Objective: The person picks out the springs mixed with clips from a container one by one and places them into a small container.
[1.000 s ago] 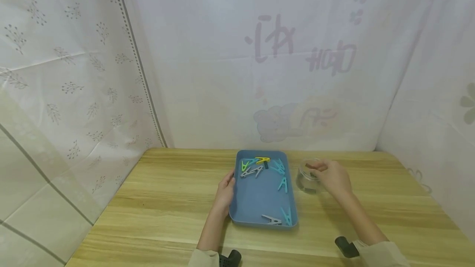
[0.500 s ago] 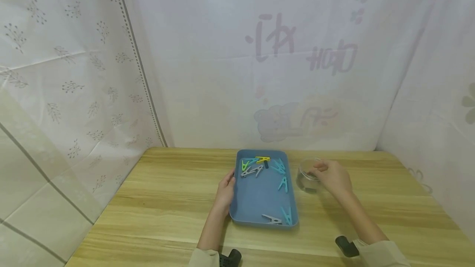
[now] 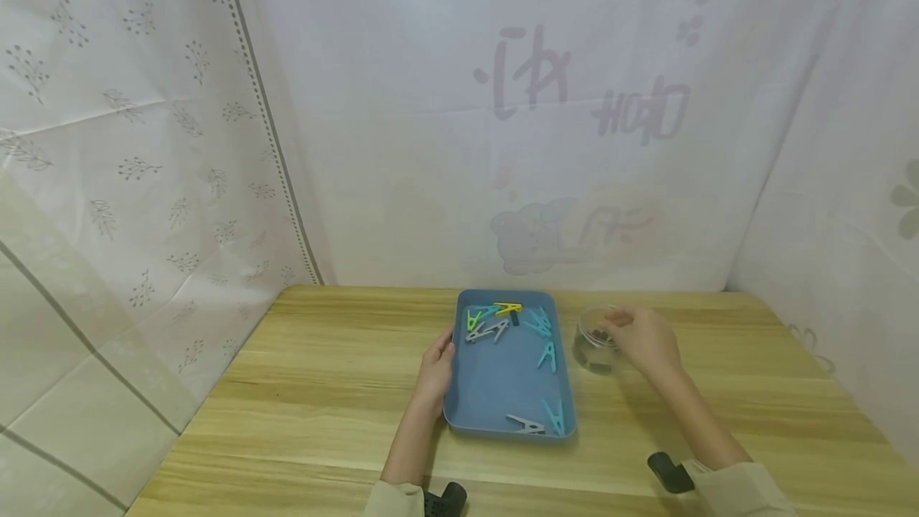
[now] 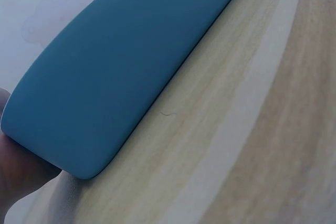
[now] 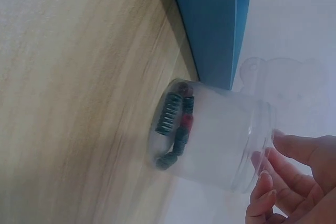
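Observation:
My left hand (image 3: 435, 373) holds the left wall of a blue tray (image 3: 495, 397), its thumb at the rim. Inside the tray lie several clothespins: turquoise ones (image 3: 548, 357), grey ones (image 3: 526, 425), a yellow one (image 3: 507, 309) and a green one (image 3: 474, 320). A small dark piece (image 3: 514, 319) lies by the yellow one. To the tray's right stands a clear jar (image 5: 220, 140), upright, with dark green and red ribbed pieces (image 5: 181, 129) at its bottom. My right hand (image 3: 646, 341) is at the jar's mouth, thumb and fingers apart around the rim, holding nothing visible.
Everything stands on a wood-grain table (image 3: 323, 389). Pale printed curtains (image 3: 402, 142) hang behind it and at both sides. The tray's wall stands close beside the jar in the right wrist view.
A dark piece showed at my right fingertips a second ago; now a dark shape shows lower, within the jar's outline. The left hand and tray have not moved.

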